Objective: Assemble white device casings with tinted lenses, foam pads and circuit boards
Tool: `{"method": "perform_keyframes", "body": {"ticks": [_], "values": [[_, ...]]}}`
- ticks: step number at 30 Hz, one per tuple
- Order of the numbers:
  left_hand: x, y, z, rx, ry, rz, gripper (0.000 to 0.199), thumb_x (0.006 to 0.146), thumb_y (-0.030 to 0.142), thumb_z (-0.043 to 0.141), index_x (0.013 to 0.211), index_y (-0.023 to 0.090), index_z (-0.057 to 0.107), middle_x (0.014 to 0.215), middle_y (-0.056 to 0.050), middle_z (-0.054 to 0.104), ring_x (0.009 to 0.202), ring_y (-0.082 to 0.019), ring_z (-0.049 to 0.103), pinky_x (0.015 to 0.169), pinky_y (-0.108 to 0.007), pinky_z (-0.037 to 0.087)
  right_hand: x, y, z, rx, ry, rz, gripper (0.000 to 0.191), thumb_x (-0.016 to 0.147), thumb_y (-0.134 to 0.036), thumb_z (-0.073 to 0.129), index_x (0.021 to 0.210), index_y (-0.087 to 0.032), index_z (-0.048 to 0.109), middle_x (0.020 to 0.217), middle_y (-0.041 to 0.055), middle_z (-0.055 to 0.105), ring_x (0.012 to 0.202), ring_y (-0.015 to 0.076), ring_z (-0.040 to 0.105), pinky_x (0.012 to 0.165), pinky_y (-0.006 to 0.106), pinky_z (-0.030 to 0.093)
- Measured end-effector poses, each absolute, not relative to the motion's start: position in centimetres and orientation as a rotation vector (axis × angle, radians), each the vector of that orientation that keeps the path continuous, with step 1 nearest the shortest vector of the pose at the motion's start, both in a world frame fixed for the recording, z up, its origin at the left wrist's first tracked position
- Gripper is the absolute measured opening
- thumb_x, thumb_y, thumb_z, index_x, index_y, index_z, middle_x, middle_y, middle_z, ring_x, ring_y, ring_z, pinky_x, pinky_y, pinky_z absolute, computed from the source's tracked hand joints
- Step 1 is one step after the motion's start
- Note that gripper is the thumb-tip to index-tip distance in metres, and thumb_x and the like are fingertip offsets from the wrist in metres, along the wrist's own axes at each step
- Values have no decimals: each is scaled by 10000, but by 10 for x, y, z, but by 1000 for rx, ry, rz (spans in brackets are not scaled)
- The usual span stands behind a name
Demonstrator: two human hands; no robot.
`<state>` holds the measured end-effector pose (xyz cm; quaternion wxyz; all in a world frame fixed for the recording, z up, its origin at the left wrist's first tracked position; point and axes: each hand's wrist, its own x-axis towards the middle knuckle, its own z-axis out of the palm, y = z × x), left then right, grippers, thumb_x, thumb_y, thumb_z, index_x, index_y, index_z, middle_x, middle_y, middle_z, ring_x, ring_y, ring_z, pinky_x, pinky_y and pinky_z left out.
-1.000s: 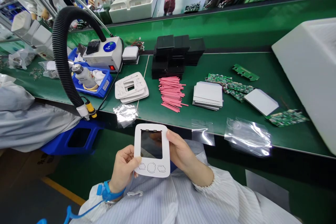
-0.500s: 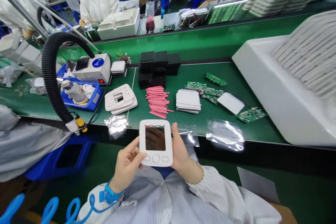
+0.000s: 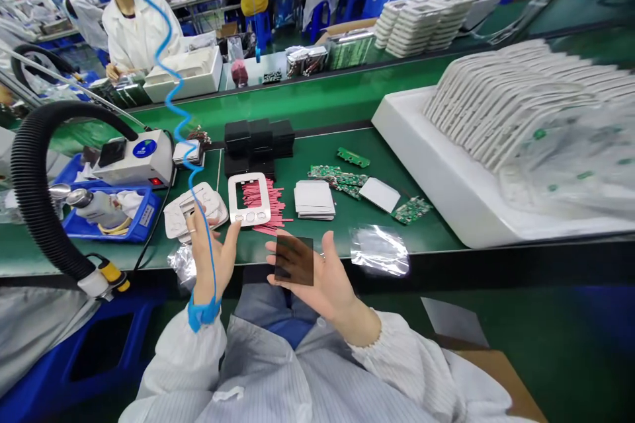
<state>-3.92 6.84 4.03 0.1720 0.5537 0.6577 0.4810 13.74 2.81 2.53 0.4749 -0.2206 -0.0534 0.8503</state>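
Observation:
My right hand (image 3: pixel 330 287) is turned palm up with its fingers spread, and a dark see-through square pane (image 3: pixel 294 260) rests across them. At the left, my left hand (image 3: pixel 211 254) has its thumb and fingers apart, with its fingertips over the near edge of a small pile of white plates (image 3: pixel 186 208); whether they touch it I cannot tell. Just to the right of that pile, a white frame (image 3: pixel 269 201) with an empty window lies partly on the pink strips (image 3: pixel 278 210). Both hands are above the front of the green table.
Black blocks (image 3: pixel 258 139) stand behind the strips. White cards (image 3: pixel 314 199), circuit boards (image 3: pixel 353 157) and a clear bag (image 3: pixel 380 249) lie right. A large white tray (image 3: pixel 421 165) fills the right. A black hose (image 3: pixel 34 192) arches left; a blue coiled cord (image 3: pixel 181 115) hangs ahead.
The white frame has left my hands and lies on the table, while the dark pane stays on my right hand. My left hand has moved left and opened. The view has shifted to the right.

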Motion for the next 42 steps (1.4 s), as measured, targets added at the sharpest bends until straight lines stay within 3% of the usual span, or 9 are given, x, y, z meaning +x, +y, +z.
{"method": "perform_keyframes", "body": {"ticks": [3, 5, 10, 15, 19, 25, 30, 37, 42], "values": [[-26, 33, 44, 1701, 1794, 1209, 570, 755, 361, 637, 1277, 198, 474, 924, -62, 608, 777, -180, 584, 706, -331, 486, 133, 27, 24, -561, -150, 2062, 534, 893, -611, 276, 1118, -243, 590, 1023, 63, 676, 901, 204, 623, 767, 392, 485], [-14, 12, 43, 1703, 1684, 1104, 621, 704, 375, 691, 1259, 181, 492, 829, -46, 630, 715, -182, 587, 714, -340, 489, 128, 26, 23, -581, -211, 2022, 432, 876, -569, 397, 1161, -286, 556, 1015, 35, 670, 918, 187, 613, 794, 363, 475], [2, -4, 33, 1666, 1528, 1084, 720, 639, 360, 754, 1290, 195, 492, 1121, -125, 596, 1046, -283, 538, 910, -395, 415, 115, 20, 25, -621, -535, 1916, 360, 794, -461, 604, 1106, -286, 556, 1044, 20, 622, 988, 184, 581, 921, 373, 432], [-10, -1, 28, 1351, 1240, 1089, 713, 672, 378, 730, 1314, 211, 469, 1171, -106, 582, 1070, -266, 536, 922, -370, 411, 110, 18, 30, -869, -937, 1742, 341, 799, -444, 595, 1075, -249, 547, 1074, 50, 586, 1007, 206, 564, 925, 405, 436], [-21, -4, 23, 1060, 1037, 1138, 710, 690, 557, 646, 1274, 175, 519, 1098, -109, 623, 995, -243, 567, 884, -347, 427, 109, 19, 34, -1042, -1330, 1466, 398, 841, -429, 535, 1197, -257, 497, 1224, 80, 522, 1117, 231, 501, 984, 442, 381], [-26, -10, 18, 464, 692, 1091, 788, 702, 759, 412, 1061, 101, 655, 909, -132, 653, 905, -255, 603, 805, -363, 455, 115, 23, 34, -940, -1950, 1052, 943, 627, -381, 767, 1398, -247, 240, 1399, 143, 319, 1277, 332, 321, 1024, 532, 323], [-24, -16, 15, 293, 607, 1069, 793, 713, 765, 377, 1002, 87, 671, 804, -105, 629, 847, -231, 605, 789, -342, 440, 116, 28, 27, -901, -2125, 904, 751, 665, -286, 729, 1302, -220, 337, 1287, 163, 406, 1227, 346, 375, 966, 545, 373], [-24, -27, 8, 201, 606, 1079, 901, 705, 799, 288, 1031, 44, 657, 808, -117, 609, 744, -179, 569, 758, -306, 413, 114, 23, 18, -864, -2099, 947, 748, 643, -307, 740, 1263, -221, 330, 1243, 157, 431, 1219, 339, 398, 954, 519, 379], [-26, -32, 2, 218, 574, 1073, 772, 753, 734, 374, 993, 61, 669, 795, -97, 605, 704, -158, 560, 727, -291, 411, 113, 18, 18, -865, -2120, 973, 757, 638, -318, 748, 1258, -226, 323, 1271, 166, 411, 1211, 337, 410, 941, 509, 398]]}}
